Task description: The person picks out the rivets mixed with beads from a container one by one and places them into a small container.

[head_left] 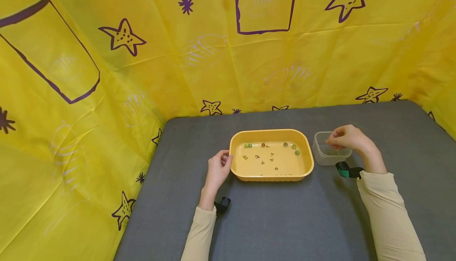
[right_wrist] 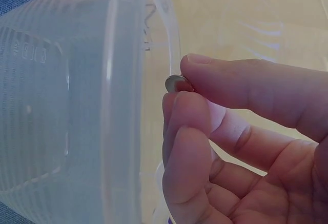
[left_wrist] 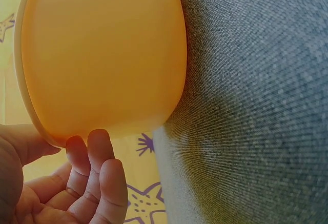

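Tack [right_wrist: 178, 83] sits pinched between thumb and fingertips of the right grip [head_left: 349, 137], right above the clear box [head_left: 329, 160]! It looks light, stiff and slick, so the head's edge seems the best hold; the left grip [head_left: 218, 168] pinches the rim of the tray [head_left: 278, 136].

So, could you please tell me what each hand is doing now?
Left hand: holding the yellow tray.
Right hand: pinching a small metal piece.

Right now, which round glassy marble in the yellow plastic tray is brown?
The brown marble along the far side of the tray, between the left pair and the right trio; those five look greenish.
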Available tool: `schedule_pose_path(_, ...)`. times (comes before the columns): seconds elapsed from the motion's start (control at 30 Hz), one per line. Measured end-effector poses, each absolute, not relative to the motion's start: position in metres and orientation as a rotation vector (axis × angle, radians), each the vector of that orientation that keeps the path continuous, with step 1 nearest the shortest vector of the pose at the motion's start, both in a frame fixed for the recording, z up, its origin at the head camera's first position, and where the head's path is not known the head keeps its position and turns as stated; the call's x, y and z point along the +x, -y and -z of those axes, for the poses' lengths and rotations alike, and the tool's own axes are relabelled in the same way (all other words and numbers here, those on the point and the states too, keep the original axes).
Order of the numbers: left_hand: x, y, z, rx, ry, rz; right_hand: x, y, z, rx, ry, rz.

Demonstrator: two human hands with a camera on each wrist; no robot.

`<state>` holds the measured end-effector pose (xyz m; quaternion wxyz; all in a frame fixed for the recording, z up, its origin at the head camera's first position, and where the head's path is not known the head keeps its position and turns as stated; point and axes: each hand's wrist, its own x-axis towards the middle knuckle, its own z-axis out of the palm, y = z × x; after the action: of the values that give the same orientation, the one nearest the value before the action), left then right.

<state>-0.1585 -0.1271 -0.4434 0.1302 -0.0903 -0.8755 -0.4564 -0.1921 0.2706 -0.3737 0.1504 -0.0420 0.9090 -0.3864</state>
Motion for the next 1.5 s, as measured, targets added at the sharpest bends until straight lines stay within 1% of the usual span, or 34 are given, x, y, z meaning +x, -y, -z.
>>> schedule_pose_path(0.8, -0.159, 0.127, 0.444, -0.267, 2.542, 1.335, -0.192, -0.27, 0.37, -0.13, -2.628, 1.113)
schedule_pose_path(1.5, -0.16, 0.128, 0.445, -0.277, 2.536, 1.32, -0.2, -0.244, 0.358, -0.213, -2.656, 1.087)
